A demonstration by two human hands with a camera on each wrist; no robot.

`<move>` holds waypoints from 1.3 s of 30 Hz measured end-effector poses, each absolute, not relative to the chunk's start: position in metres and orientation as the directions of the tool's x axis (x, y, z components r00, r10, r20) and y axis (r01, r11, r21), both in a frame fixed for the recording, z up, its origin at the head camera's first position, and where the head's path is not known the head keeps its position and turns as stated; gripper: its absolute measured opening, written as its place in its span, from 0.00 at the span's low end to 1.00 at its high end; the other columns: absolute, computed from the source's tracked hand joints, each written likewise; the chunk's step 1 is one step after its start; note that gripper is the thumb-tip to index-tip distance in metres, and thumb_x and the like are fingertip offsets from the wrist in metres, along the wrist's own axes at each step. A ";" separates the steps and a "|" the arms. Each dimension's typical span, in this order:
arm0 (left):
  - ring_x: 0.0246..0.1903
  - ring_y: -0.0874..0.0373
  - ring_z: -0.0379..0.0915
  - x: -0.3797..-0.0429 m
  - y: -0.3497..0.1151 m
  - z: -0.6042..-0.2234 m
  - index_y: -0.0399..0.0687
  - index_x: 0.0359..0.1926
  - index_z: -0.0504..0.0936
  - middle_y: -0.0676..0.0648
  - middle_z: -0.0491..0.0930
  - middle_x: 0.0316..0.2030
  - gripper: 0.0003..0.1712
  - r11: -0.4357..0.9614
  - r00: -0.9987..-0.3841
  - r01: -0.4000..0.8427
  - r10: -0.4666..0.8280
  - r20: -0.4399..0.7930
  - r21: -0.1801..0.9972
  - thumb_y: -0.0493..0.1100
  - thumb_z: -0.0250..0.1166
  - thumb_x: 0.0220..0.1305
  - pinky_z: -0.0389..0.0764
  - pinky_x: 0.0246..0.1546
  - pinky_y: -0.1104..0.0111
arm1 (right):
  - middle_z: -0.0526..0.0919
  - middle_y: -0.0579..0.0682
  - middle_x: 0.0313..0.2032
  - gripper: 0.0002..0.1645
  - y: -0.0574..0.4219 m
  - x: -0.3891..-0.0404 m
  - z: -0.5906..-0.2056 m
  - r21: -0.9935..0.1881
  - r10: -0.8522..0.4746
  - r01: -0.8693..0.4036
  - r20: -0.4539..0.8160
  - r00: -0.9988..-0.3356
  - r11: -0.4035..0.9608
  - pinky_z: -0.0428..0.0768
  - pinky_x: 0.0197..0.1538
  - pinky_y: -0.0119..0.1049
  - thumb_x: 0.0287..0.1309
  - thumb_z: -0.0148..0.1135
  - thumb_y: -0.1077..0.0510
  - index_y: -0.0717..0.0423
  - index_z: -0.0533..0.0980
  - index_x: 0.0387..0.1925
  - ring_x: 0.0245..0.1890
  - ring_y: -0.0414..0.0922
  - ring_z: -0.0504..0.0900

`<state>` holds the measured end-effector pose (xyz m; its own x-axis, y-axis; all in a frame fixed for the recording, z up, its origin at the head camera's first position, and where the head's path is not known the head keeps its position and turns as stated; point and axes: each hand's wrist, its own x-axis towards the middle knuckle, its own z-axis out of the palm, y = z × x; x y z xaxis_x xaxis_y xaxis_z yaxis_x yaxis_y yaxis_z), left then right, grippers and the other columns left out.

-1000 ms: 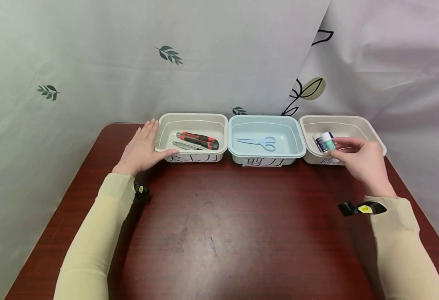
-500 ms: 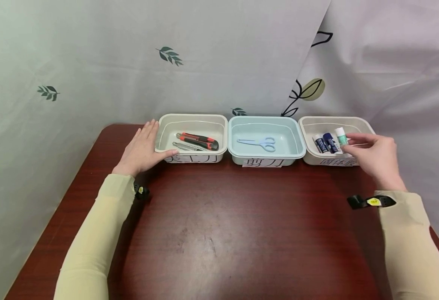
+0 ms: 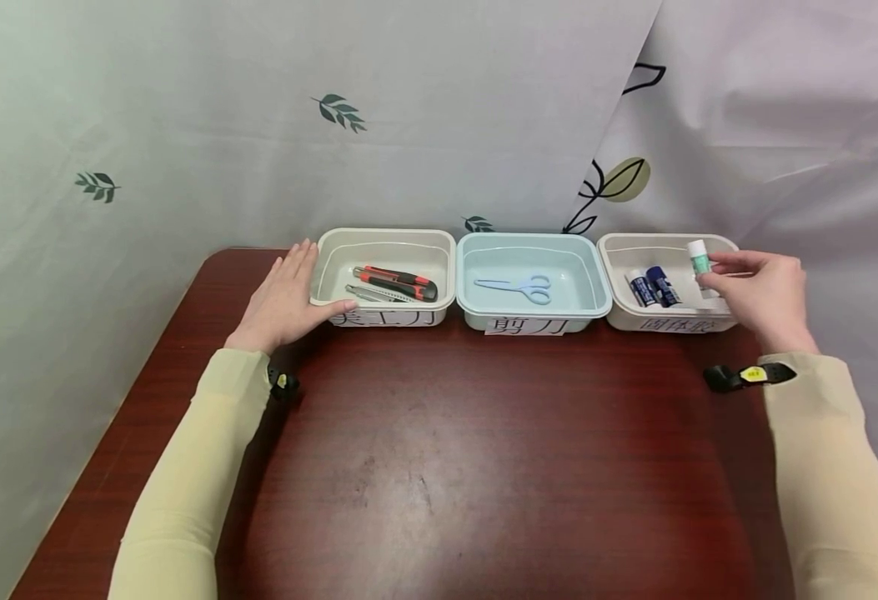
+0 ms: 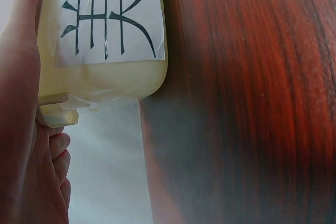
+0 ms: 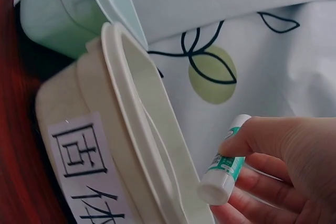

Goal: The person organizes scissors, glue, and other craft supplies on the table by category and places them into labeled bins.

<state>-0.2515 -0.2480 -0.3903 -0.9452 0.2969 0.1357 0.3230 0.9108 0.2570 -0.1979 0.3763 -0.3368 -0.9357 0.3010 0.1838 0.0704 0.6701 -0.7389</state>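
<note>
In the head view my right hand [image 3: 765,296] pinches a white-and-green glue stick [image 3: 699,257] between thumb and fingers, above the right beige bin [image 3: 619,247]. The right wrist view shows the glue stick [image 5: 223,177] tilted, its white end near the bin's rim. Two dark blue glue sticks [image 3: 662,286] lie inside that bin. My left hand [image 3: 277,296] rests against the left corner of the left beige bin [image 3: 408,240], fingers straight along its side, thumb over the front rim. A red-and-black utility knife [image 3: 401,281] and a grey utility knife [image 3: 373,293] lie in it.
Between the beige bins stands a light blue bin [image 3: 559,250] holding blue scissors [image 3: 534,288]. All three bins form a row at the back of the dark red table [image 3: 484,450], with paper labels in front. A patterned cloth [image 3: 408,125] hangs behind them.
My right hand has moved right and slightly away from me with the white-and-green glue stick, uncovering the two blue ones in the bin. The left hand has stayed in place.
</note>
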 end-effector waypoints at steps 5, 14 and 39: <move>0.78 0.43 0.36 -0.251 -0.248 -0.390 0.33 0.80 0.43 0.34 0.44 0.79 0.69 0.912 -0.945 0.323 0.297 0.138 0.252 0.79 0.59 0.60 0.39 0.77 0.52 | 0.76 0.15 0.20 0.29 0.382 -0.207 -0.335 -0.701 0.337 0.127 0.169 -0.926 0.702 0.70 0.31 0.18 0.58 0.73 0.49 0.64 0.83 0.56 0.27 0.16 0.75; 0.78 0.43 0.36 -0.252 -0.248 -0.390 0.33 0.80 0.43 0.35 0.43 0.79 0.69 0.913 -0.946 0.321 0.295 0.135 0.253 0.79 0.58 0.60 0.40 0.76 0.51 | 0.70 0.10 0.19 0.32 0.389 -0.217 -0.334 -0.637 0.324 0.171 0.130 -0.937 0.752 0.72 0.31 0.22 0.59 0.71 0.45 0.61 0.81 0.60 0.34 0.23 0.70; 0.78 0.42 0.36 -0.254 -0.249 -0.393 0.33 0.80 0.43 0.35 0.42 0.79 0.70 0.913 -0.946 0.321 0.295 0.133 0.253 0.80 0.58 0.59 0.38 0.77 0.52 | 0.83 0.70 0.48 0.29 0.403 -0.235 -0.360 -0.530 0.237 0.163 0.074 -0.969 0.832 0.68 0.51 0.50 0.61 0.71 0.52 0.69 0.80 0.56 0.54 0.71 0.68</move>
